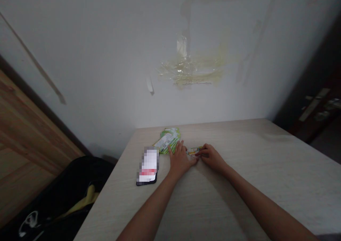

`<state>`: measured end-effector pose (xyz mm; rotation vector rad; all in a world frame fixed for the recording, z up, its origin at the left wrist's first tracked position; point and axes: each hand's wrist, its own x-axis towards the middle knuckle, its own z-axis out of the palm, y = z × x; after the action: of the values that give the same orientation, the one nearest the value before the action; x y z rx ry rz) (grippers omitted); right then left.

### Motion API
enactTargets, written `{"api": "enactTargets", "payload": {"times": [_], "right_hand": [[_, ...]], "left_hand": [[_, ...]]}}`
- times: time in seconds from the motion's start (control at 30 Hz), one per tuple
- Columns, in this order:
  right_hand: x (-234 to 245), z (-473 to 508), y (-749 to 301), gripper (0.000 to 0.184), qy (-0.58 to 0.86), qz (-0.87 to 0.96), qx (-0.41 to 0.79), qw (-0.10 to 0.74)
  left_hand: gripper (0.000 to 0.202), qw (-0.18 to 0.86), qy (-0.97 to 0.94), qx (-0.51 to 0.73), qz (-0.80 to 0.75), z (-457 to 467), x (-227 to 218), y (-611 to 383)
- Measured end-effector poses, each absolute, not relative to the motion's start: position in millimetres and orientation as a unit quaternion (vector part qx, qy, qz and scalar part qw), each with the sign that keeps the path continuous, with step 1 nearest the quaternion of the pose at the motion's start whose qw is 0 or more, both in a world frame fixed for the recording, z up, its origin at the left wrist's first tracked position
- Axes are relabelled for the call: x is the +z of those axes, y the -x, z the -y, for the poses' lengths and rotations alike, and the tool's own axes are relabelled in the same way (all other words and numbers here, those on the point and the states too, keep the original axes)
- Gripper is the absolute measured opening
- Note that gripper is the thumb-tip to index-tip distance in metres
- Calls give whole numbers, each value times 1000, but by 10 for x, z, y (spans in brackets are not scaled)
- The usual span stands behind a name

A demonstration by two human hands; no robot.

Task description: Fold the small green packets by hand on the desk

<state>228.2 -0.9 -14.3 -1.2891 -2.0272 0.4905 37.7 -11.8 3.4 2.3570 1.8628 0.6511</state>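
My left hand (180, 158) lies flat on the pale wooden table (253, 170), fingers stretched out, their tips touching a fanned pile of green and white packets (167, 139). My right hand (211, 157) sits just to the right of it, its fingers pinched on the end of a small yellow and white packet (193, 150) that lies on the table between the two hands. The left thumb lies close to that small packet.
A black phone (148, 166) with a lit screen lies left of my left hand. The white wall (106, 56) with old tape marks stands behind the table. A dark bag (61, 198) sits on the floor to the left, a dark door (317, 106) at the right.
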Motion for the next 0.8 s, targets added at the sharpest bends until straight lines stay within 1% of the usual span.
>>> {"api": "enactTargets", "payload": {"times": [0.1, 0.23, 0.37, 0.53, 0.67, 0.8], "right_hand": [[-122, 17, -2304, 27, 490, 773, 203, 348], [-139, 3, -2320, 23, 491, 757, 212, 374], [-169, -29, -2344, 19, 513, 752, 169, 378], [-113, -34, -2352, 14, 545, 763, 90, 335], [-67, -20, -2310, 11, 561, 765, 59, 310], [-72, -6, -2287, 11, 568, 764, 45, 304]], "left_hand": [[47, 38, -768, 217, -602, 109, 18, -350], [33, 33, -769, 230, -596, 93, -8, -317], [25, 29, -765, 231, -600, 91, -3, -317], [24, 39, -760, 225, -609, 99, 22, -332], [26, 35, -766, 231, -599, 90, 7, -320], [26, 31, -775, 231, -587, 73, -25, -314]]}}
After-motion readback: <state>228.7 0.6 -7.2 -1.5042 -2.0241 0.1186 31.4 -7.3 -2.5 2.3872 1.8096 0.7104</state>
